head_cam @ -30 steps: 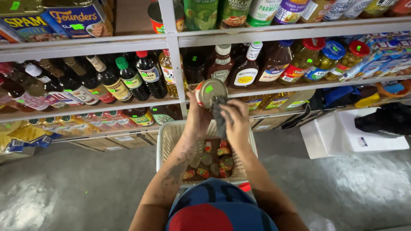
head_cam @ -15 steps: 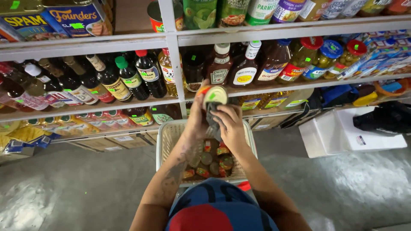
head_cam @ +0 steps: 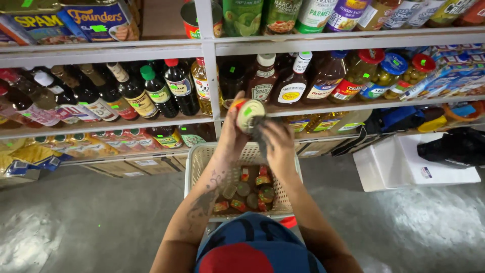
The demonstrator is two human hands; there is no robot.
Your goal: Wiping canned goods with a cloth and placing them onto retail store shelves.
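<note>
My left hand (head_cam: 230,139) grips a small can (head_cam: 249,115) with a pale lid and a green sticker, held up in front of the middle shelf. My right hand (head_cam: 278,146) presses a dark grey cloth (head_cam: 260,132) against the can's side. Directly below both hands sits a cream plastic basket (head_cam: 198,163) holding several more small cans with red and yellow labels (head_cam: 250,189). My forearms reach up from the bottom of the view over the basket.
Metal shelving (head_cam: 207,50) holds dark sauce bottles (head_cam: 151,93) at left, brown sauce bottles (head_cam: 293,81) and pickle jars (head_cam: 391,73) at right. A white bin (head_cam: 404,164) and a black bag (head_cam: 454,146) lie on the grey floor at right. Cardboard boxes (head_cam: 136,164) sit under the lowest shelf.
Both hands and the can have shifted slightly right and up. The cloth in my right hand has moved across the can's lid to its side.
</note>
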